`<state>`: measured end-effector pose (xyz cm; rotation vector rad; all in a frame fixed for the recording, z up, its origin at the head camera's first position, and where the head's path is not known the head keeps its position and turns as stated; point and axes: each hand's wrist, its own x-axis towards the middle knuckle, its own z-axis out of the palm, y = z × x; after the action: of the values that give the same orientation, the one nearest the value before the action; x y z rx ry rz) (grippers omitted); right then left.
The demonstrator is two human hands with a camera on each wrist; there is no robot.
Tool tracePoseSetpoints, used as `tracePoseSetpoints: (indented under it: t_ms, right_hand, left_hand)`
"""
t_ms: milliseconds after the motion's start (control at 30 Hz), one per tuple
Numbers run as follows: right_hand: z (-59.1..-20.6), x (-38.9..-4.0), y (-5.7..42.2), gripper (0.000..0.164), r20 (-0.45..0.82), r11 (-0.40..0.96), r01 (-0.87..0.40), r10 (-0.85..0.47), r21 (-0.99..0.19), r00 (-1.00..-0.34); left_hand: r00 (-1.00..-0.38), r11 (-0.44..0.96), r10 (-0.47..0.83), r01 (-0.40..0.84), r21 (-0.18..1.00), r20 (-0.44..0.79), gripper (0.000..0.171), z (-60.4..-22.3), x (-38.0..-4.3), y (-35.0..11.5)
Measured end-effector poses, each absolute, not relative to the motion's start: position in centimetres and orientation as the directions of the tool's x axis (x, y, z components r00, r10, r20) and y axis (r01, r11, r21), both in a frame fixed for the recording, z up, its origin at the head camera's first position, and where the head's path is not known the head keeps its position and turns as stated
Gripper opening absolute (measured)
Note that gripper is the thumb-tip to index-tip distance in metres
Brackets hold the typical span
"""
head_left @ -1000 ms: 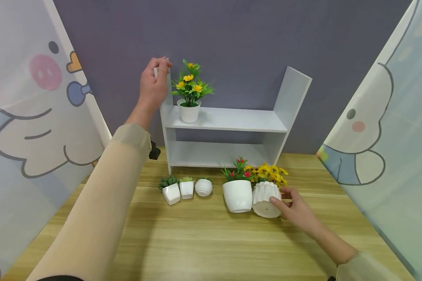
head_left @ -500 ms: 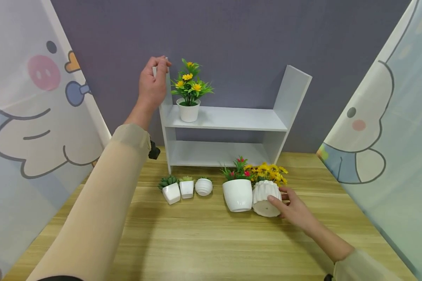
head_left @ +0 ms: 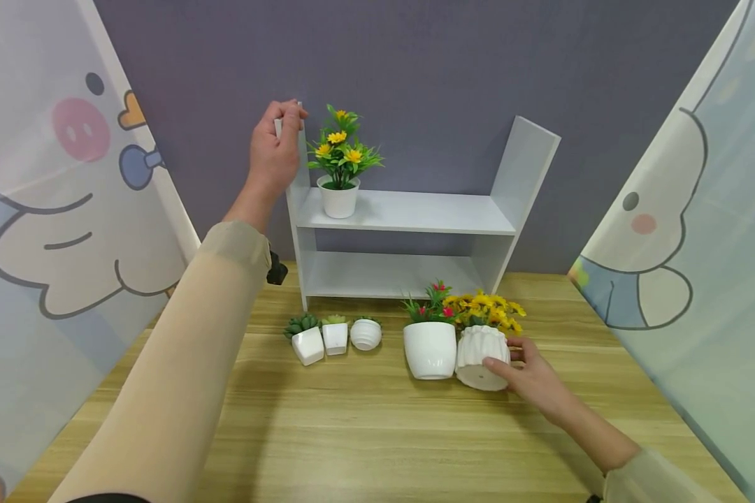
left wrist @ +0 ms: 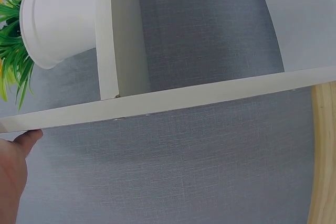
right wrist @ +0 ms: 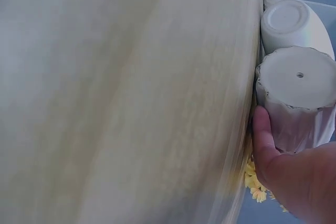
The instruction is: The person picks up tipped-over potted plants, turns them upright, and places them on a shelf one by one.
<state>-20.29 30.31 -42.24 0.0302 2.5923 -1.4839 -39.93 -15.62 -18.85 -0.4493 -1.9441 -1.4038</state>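
My left hand grips the top of the left side panel of a white shelf unit. In the left wrist view its thumb presses against the panel's edge. Down on the wooden table, my right hand holds a ribbed white flower pot by its right side, thumb near the base. This pot lies tipped over with its base towards me, its yellow flowers pointing at the shelf. Beside it lies a smooth white pot with red flowers, also on its side.
A potted plant with yellow flowers stands upright on the upper board, at the left. Three small white succulent pots lie in a row on the table, left of centre. Cartoon-printed panels flank both sides; a grey wall rises behind.
My right hand and the ribbed pot have shifted slightly right, and the smooth pot with red flowers has shifted right along with them. My left hand stays on the panel.
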Motion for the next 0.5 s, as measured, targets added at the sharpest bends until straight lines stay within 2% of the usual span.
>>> tracePoseSetpoints:
  t_ms: [233,500]
  right_hand:
    - [-42.27,-19.95,30.45,0.091,-0.117,0.507,0.065,-0.072,-0.859,-0.990]
    - [-42.17,-19.82,30.21,0.092,-0.032,0.483,-0.017,-0.092,-0.876,-0.995]
  left_hand:
    - [-0.713,0.353,-0.119,0.621,0.700,0.691,0.027,-18.82,-39.86,-15.62]
    - [-0.713,0.355,-0.122,0.619,0.701,0.691,0.026,-18.77,-39.80,-15.55]
